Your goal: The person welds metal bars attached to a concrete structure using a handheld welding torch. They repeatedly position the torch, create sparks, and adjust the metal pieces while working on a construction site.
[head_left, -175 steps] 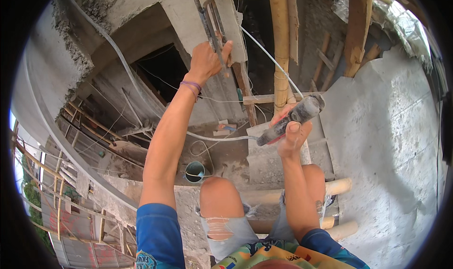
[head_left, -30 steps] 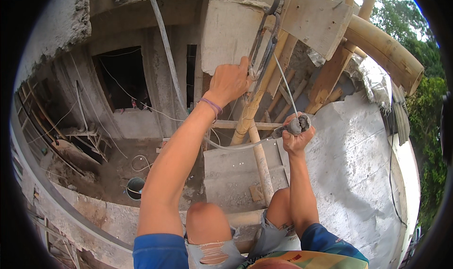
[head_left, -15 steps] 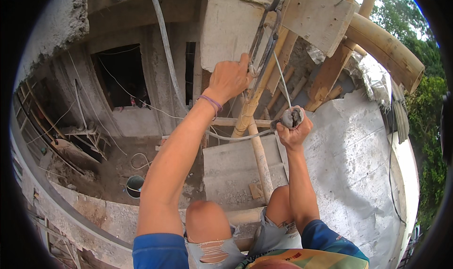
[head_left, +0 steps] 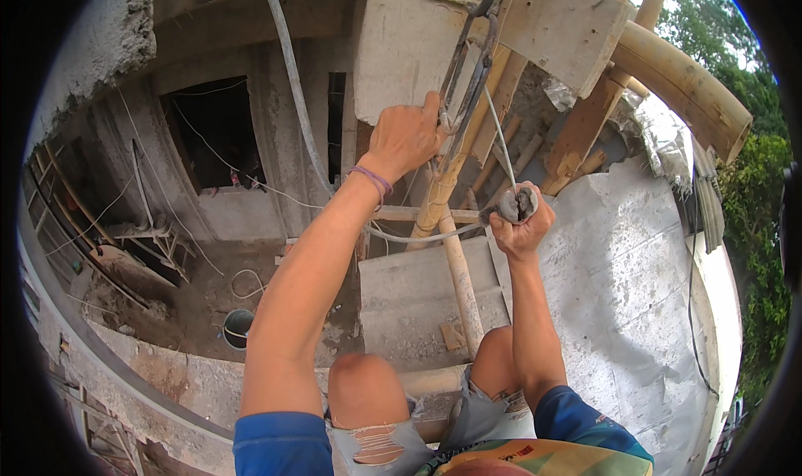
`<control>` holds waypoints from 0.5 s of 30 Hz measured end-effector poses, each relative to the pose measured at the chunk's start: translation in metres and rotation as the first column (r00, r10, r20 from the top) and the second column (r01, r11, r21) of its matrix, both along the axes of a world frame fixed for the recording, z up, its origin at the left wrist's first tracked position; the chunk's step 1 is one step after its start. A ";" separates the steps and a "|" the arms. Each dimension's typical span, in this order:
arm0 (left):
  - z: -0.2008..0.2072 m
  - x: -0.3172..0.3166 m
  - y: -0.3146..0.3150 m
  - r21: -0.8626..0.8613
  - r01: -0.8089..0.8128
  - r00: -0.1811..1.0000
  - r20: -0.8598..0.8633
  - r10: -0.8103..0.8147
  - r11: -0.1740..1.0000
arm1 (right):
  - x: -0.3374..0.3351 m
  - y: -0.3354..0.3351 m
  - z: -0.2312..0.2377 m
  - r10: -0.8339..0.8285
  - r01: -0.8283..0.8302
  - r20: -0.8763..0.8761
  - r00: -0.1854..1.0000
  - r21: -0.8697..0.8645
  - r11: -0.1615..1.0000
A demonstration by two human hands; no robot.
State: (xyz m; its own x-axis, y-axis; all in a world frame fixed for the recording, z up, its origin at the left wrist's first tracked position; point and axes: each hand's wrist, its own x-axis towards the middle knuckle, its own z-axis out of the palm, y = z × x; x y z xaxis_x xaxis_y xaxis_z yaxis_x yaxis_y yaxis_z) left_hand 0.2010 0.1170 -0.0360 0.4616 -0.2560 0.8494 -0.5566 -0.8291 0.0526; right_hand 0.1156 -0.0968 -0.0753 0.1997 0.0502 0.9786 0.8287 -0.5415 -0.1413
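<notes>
My left hand (head_left: 403, 135) is closed at the lower end of a long, dark metal bar loop (head_left: 473, 83); one digit points up beside it. The loop leans along a bamboo pole (head_left: 443, 188). Lower and to the right, my right hand (head_left: 526, 234) is wrapped round a grey, cement-smeared cylindrical piece (head_left: 520, 205) with a dark, broken hollow in its end. A thin pale cord (head_left: 500, 134) runs from the metal loop down to this piece. A grey hose (head_left: 434, 240) curves in from the left toward my right hand. My left fingertips are partly hidden.
Sheet metal (head_left: 601, 284) slopes at the right below a thick bamboo pole (head_left: 681, 83). A wooden board (head_left: 560, 29) hangs above. My knees (head_left: 368, 392) are over a ledge edge. Far below at left stands a dark bucket (head_left: 238, 329) near a wall opening (head_left: 213, 134).
My right hand has turned the grey piece very slightly. My left hand stays at the metal loop.
</notes>
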 end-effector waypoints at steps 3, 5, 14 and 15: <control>0.002 0.000 -0.001 0.013 -0.010 0.999 -0.052 0.010 1.000 | 0.001 -0.002 -0.004 -0.001 0.002 -0.061 0.998 0.022 1.000; 0.001 -0.001 0.000 0.033 -0.043 0.999 0.001 0.043 0.999 | 0.003 -0.001 -0.006 0.005 -0.002 -0.082 0.997 0.042 0.999; 0.001 0.003 0.000 -0.012 0.009 0.974 0.225 -0.006 1.000 | 0.005 -0.002 -0.007 0.059 -0.055 -0.080 0.995 0.048 0.997; 0.002 0.003 0.000 -0.020 -0.007 0.990 0.140 0.010 1.000 | 0.005 -0.002 -0.007 0.050 -0.047 -0.073 0.996 0.042 0.998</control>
State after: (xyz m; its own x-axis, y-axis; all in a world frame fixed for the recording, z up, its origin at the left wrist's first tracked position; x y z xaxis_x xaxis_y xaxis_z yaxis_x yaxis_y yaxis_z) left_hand 0.2039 0.1168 -0.0344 0.3399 -0.2349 0.9107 -0.5523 -0.8336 -0.0089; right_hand 0.1208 -0.0988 -0.0824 0.2700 0.0226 0.9626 0.8401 -0.4939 -0.2240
